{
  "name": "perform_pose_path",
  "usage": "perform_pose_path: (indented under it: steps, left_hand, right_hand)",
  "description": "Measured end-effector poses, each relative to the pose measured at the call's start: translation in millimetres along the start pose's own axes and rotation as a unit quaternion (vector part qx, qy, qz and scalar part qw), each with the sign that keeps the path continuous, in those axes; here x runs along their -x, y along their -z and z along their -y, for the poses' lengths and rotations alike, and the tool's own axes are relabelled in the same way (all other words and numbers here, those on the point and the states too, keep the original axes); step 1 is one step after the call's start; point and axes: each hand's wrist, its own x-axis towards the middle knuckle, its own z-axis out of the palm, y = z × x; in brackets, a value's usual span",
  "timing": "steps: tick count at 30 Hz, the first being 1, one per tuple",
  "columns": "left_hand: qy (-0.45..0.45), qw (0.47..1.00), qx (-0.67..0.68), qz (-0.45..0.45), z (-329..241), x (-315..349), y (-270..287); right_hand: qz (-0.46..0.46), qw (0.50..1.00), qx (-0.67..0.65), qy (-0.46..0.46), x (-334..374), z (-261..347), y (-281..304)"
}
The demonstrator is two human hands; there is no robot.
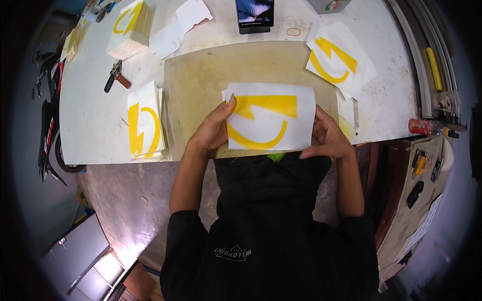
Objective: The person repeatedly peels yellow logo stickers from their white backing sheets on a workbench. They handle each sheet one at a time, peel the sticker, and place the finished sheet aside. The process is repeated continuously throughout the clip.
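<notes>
White sheets with yellow print (265, 120), a thin set, a second edge peeping out at the left; located between the two hands, above the near part of a translucent yellowish mat (201, 67); left hand (213, 126), closed on the left edge of the sheets, thumb over the printed face, fingers behind; right hand (332, 135), partly open, at the right edge, thumb by the lower right corner; whether it pinches the sheets cannot be told.

Left of the grip: a low stack of like printed sheets (144, 120), partly beside the mat; farther off, beyond that stack, a black-and-brown hand tool (118, 78) and a taller printed stack (129, 31).

Beyond the grip: blank paper pieces (193, 15); a screen on a stand (255, 12); a rubber band (293, 31).

Right of the grip: loose printed sheets (335, 60), farther out; a red-labelled bottle (423, 126), by the edge of the white table (386, 110).
</notes>
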Motion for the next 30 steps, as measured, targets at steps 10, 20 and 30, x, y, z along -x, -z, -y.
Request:
perform_pose_path:
  steps: [10,20,30]
  left_hand:
    - [0.09,0.994,-0.048,-0.045,-4,-5,2]
    - [-0.128,0.968,-0.212,0.041,-2,8,1]
    - [-0.428,0.662,-0.559,-0.257,52,13,-12]
  right_hand:
    - [-0.148,0.973,-0.091,-0.151,-10,-9,6]
    - [-0.117,0.989,0.078,-0.048,3,-13,8]
    - [-0.213,0.971,0.08,-0.074,-29,-6,-10]
